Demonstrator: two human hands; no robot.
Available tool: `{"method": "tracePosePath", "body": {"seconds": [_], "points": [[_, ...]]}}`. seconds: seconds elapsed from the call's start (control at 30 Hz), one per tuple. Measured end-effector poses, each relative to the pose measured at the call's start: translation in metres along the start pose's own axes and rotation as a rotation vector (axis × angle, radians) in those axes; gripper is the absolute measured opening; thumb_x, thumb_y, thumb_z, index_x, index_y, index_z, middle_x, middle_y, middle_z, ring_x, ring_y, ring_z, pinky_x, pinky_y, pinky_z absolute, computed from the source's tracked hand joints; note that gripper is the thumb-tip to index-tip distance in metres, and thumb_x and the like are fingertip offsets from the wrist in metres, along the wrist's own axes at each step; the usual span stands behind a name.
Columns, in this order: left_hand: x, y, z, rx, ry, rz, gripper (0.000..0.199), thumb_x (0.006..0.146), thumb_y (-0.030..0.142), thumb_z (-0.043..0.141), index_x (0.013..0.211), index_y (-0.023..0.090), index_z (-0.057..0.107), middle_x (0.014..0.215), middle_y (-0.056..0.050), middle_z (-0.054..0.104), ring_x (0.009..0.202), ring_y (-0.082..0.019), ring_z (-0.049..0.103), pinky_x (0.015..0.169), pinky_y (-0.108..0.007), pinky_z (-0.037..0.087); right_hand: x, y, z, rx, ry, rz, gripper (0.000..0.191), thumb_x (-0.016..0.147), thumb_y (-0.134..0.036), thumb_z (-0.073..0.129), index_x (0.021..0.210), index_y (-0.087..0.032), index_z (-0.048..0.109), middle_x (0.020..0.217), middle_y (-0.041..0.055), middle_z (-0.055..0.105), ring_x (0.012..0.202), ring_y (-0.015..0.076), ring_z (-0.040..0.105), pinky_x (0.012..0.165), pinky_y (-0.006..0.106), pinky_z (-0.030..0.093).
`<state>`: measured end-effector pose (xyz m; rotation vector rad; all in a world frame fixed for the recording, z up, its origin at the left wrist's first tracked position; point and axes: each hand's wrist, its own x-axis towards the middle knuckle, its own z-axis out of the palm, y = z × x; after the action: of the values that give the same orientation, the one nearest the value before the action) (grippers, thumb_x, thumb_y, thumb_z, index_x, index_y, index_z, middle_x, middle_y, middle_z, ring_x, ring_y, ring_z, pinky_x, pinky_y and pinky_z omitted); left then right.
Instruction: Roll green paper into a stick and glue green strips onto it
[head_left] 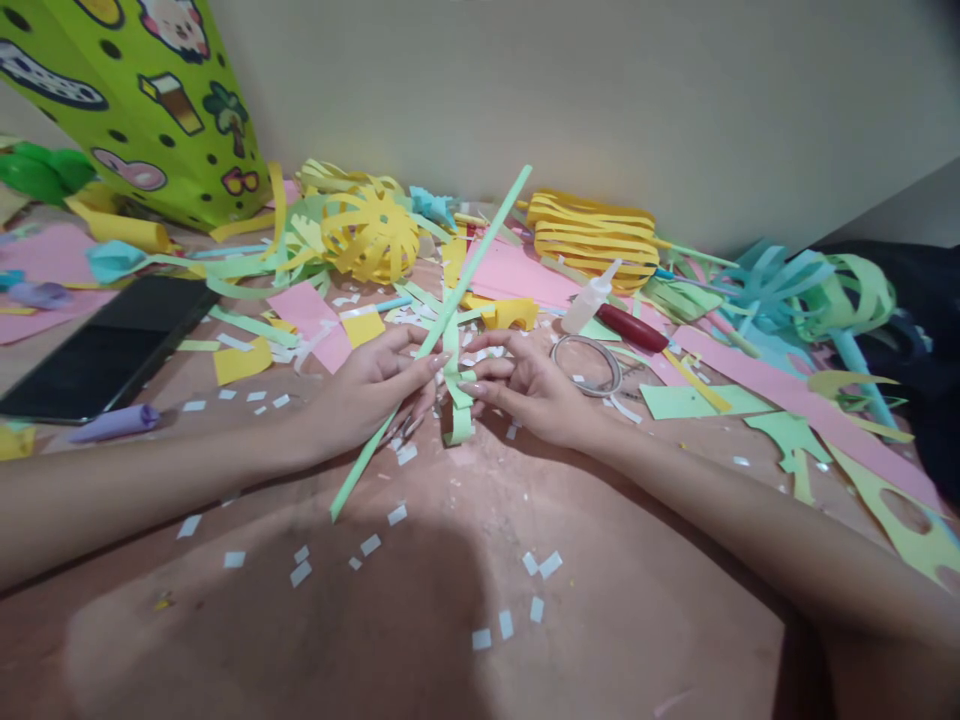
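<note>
My left hand [375,385] is closed round a thin green paper stick [480,252], which slants from lower left to upper right. A light green paper strip [458,432] hangs between my hands, its lower end curled. My right hand [517,385] pinches this strip between thumb and fingers, just right of the stick. The strip's upper part runs up behind the stick. Beyond my right hand lie a small white glue bottle [587,303], a red-handled tool [632,327] and a roll of tape [587,366].
A phone [109,345] and a purple paper roll [116,424] lie at the left, below a bright green bag [142,110]. Yellow paper lanterns [371,232], a blue fringed paper piece [780,285] and pink sheets line the back. Small white scraps dot the table [420,640].
</note>
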<state>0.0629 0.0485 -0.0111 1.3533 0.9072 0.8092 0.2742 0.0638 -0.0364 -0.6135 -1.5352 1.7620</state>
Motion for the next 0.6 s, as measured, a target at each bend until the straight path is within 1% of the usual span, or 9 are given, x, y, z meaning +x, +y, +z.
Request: {"method": "tracePosePath", "body": {"seconds": [0.1, 0.2, 0.27, 0.47, 0.53, 0.6], "points": [[-0.0003, -0.0006, -0.0005, 0.005, 0.033, 0.01, 0.013, 0.103, 0.032, 0.055, 0.104, 0.022, 0.046, 0.044, 0.011, 0.054, 0.029, -0.006, 0.042, 0.032, -0.013, 0.037, 0.0023, 0.0012, -0.0032, 0.006, 0.024, -0.003, 0.044, 0.09, -0.035, 0.075, 0.123, -0.023, 0.048, 0.089, -0.0049, 0.07, 0.076, 0.0071, 0.07, 0.076, 0.021, 0.06], [-0.0011, -0.0012, -0.0009, 0.017, 0.042, 0.014, 0.013, 0.104, 0.033, 0.054, 0.103, 0.022, 0.047, 0.043, 0.011, 0.053, 0.028, -0.007, 0.042, 0.032, -0.013, 0.037, 0.0039, 0.0033, -0.0049, 0.018, 0.047, -0.007, 0.047, 0.087, -0.037, 0.078, 0.123, -0.023, 0.049, 0.088, -0.0053, 0.071, 0.075, 0.0071, 0.07, 0.076, 0.021, 0.06], [-0.0015, -0.0022, -0.0013, 0.014, 0.037, 0.02, 0.014, 0.104, 0.033, 0.055, 0.103, 0.022, 0.047, 0.043, 0.011, 0.053, 0.029, -0.007, 0.041, 0.033, -0.014, 0.038, 0.0043, 0.003, -0.0054, 0.017, 0.066, -0.006, 0.047, 0.086, -0.035, 0.079, 0.121, -0.023, 0.05, 0.086, -0.0058, 0.07, 0.073, 0.0065, 0.07, 0.074, 0.02, 0.059], [-0.0023, -0.0045, -0.0019, -0.041, 0.001, 0.047, 0.016, 0.104, 0.036, 0.055, 0.102, 0.022, 0.048, 0.043, 0.011, 0.052, 0.029, -0.007, 0.041, 0.034, -0.016, 0.038, 0.0044, -0.0025, -0.0058, 0.064, 0.11, 0.047, 0.043, 0.086, -0.033, 0.079, 0.117, -0.022, 0.052, 0.078, -0.0074, 0.069, 0.061, 0.0062, 0.067, 0.063, 0.02, 0.057], [-0.0025, -0.0025, -0.0007, -0.036, 0.0, 0.041, 0.019, 0.103, 0.038, 0.057, 0.103, 0.021, 0.047, 0.042, 0.011, 0.052, 0.029, -0.007, 0.042, 0.035, -0.016, 0.038, 0.0042, -0.0011, -0.0046, 0.051, 0.11, 0.038, 0.042, 0.086, -0.031, 0.078, 0.117, -0.022, 0.051, 0.077, -0.0071, 0.069, 0.061, 0.0067, 0.067, 0.061, 0.019, 0.056], [-0.0023, 0.0001, 0.0009, -0.01, -0.001, 0.027, 0.023, 0.101, 0.04, 0.06, 0.104, 0.021, 0.047, 0.042, 0.011, 0.052, 0.03, -0.007, 0.043, 0.035, -0.015, 0.038, 0.003, 0.0015, -0.002, 0.01, 0.093, 0.007, 0.041, 0.087, -0.029, 0.076, 0.119, -0.023, 0.05, 0.08, -0.0062, 0.069, 0.064, 0.0069, 0.068, 0.063, 0.019, 0.055]]}}
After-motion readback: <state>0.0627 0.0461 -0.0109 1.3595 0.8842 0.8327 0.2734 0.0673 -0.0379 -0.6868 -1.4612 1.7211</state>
